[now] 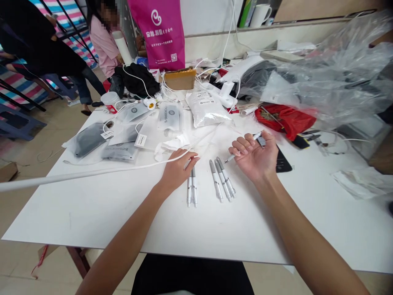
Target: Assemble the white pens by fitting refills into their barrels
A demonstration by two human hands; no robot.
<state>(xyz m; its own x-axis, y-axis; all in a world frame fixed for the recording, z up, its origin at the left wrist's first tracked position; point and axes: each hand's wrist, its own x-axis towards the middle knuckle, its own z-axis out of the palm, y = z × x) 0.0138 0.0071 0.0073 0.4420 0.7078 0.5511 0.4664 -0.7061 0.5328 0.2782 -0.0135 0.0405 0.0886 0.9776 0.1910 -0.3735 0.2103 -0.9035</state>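
Observation:
My right hand (259, 159) is turned palm up, its fingers curled around a white and silver pen (232, 157) whose tip points down to the left. Three similar pens (221, 180) lie side by side on the white table (123, 217), just left of that hand. Two more pens (192, 190) lie parallel under the fingertips of my left hand (177, 170), which partly cover their upper ends. The left fingers are bent, with a gap between thumb and forefinger; I see nothing gripped in them. Behind my right wrist is a flat black device (283, 159), partly hidden.
A white cable (92, 172) crosses above the left hand. Frosted packets (121, 151), a white plastic parcel (207, 108) and a cardboard box (180, 78) lie beyond. At right are a red bag (285, 119) and clear plastic bags (334, 69). People (102, 45) are at the back left.

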